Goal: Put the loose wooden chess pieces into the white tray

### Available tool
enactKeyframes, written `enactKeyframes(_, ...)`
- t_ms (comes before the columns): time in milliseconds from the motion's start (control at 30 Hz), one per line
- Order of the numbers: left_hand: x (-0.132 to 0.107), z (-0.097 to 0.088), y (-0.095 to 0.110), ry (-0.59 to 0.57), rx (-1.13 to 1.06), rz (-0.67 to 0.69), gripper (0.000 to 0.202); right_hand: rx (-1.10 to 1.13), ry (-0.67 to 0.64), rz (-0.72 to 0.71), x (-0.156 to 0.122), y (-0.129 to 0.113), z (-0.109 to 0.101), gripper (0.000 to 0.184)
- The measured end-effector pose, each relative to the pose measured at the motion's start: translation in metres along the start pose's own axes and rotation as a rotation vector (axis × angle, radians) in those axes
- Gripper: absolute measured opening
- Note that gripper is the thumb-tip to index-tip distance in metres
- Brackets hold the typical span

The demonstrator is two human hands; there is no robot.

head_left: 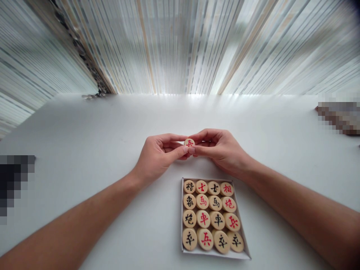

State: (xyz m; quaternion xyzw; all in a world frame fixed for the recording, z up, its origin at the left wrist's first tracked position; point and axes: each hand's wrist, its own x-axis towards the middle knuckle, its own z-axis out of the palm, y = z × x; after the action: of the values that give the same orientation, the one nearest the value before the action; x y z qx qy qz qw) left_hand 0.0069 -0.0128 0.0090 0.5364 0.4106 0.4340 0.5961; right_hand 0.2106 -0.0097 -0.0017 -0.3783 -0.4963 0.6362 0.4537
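A round wooden xiangqi piece (189, 142) with a red character is pinched between both hands, above the white table. My left hand (161, 152) grips its left side with thumb and fingers. From the right, my right hand (216, 148) holds the same piece, its thumb tip close to the left thumb. Just below the hands lies a shallow white box (219, 255), filled with rows of similar pieces lettered in red or black. One black-lettered piece (236, 241) in the bottom right corner leans unevenly beside its neighbour. The undersides of my fingers are partly hidden.
The white table (112, 123) runs back to striped, sheer curtains (174, 48). A dark beaded cord (81, 52) hangs at the left and ends on the tabletop. Pixelated dark (14, 183) and brownish (341, 118) patches stand at the left and right edges.
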Motion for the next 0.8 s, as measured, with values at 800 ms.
enactKeyframes(800, -0.0016, 0.0004, -0.0039, -0.072, 0.043, 0.047, 0.040, -0.076, 0.081, -0.025, -0.0026, 0.0000, 0.0045, 0.032)
